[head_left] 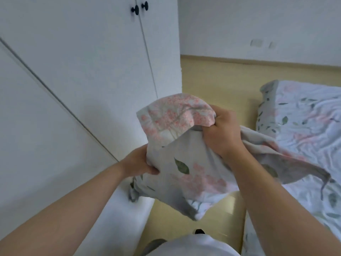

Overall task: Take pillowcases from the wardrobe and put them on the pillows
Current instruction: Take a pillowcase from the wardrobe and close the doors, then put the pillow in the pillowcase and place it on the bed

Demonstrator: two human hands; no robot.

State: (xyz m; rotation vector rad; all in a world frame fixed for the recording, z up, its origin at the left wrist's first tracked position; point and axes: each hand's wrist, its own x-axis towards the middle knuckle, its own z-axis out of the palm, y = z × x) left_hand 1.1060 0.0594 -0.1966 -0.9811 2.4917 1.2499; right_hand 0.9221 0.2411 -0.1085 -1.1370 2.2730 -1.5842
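A floral pillowcase (186, 163), grey-white with pink blossoms and green leaves, hangs in front of me between both hands. My left hand (140, 163) grips its lower left edge. My right hand (221, 130) is closed on bunched cloth near its top, and a loose end trails right over the bed. The white wardrobe (77, 67) fills the left side, its doors with black knobs (140, 7) closed. No bare pillow is clearly visible.
A bed with matching floral bedding (304, 130) lies at the right. A strip of yellowish wooden floor (217, 80) runs between wardrobe and bed to a white wall. A low white ledge (118, 218) sits below my left arm.
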